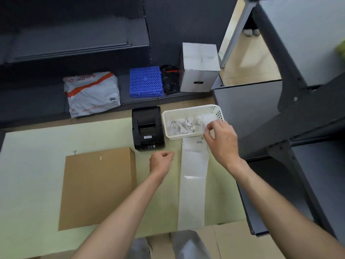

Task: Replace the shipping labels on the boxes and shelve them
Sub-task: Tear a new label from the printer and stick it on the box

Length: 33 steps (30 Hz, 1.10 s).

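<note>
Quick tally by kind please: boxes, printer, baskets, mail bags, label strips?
Boxes: 2, brown box and white box
Printer: 1
Basket: 1
Mail bag: 1
Label strip: 1
Total: 6

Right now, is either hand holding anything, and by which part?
The right hand pinches a crumpled white scrap of paper by its near edge, over the white basket. The left hand is curled, holding nothing visible.

Dark shelving (74, 43) along the far wall; second dark rack (298, 118) at right; pale tan floor (248, 58) between; green mat (37, 174) underfoot; soft, even light.
</note>
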Each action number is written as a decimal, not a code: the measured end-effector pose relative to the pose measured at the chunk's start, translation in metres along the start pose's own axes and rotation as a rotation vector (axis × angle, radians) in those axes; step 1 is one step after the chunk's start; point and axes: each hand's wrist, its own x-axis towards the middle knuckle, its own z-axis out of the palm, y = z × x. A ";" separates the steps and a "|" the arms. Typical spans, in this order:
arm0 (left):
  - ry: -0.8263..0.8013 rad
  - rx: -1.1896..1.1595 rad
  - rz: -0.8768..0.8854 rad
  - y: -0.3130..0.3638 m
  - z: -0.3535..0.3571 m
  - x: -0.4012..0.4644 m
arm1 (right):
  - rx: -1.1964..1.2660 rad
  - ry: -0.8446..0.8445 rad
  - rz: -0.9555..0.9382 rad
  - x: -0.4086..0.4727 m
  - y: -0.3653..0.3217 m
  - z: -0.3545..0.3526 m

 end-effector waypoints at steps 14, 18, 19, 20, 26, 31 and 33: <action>0.079 -0.118 -0.095 0.084 -0.121 -0.058 | -0.137 0.083 -0.592 -0.013 -0.120 0.001; 0.131 -0.163 -0.093 0.074 -0.142 -0.064 | -0.093 0.109 -0.685 -0.017 -0.147 0.005; 0.149 -0.157 -0.075 0.072 -0.148 -0.063 | -0.079 0.097 -0.699 -0.017 -0.152 0.007; 0.164 -0.149 -0.061 0.067 -0.153 -0.063 | -0.062 0.081 -0.698 -0.020 -0.156 0.010; 0.198 -0.047 0.017 0.044 -0.196 -0.057 | 0.081 -0.111 -0.476 -0.021 -0.180 0.028; 0.126 -0.001 0.074 0.021 -0.238 -0.057 | 0.139 -0.230 -0.229 -0.016 -0.211 0.040; 0.094 -0.001 0.091 0.010 -0.255 -0.055 | 0.213 -0.295 -0.074 -0.016 -0.225 0.048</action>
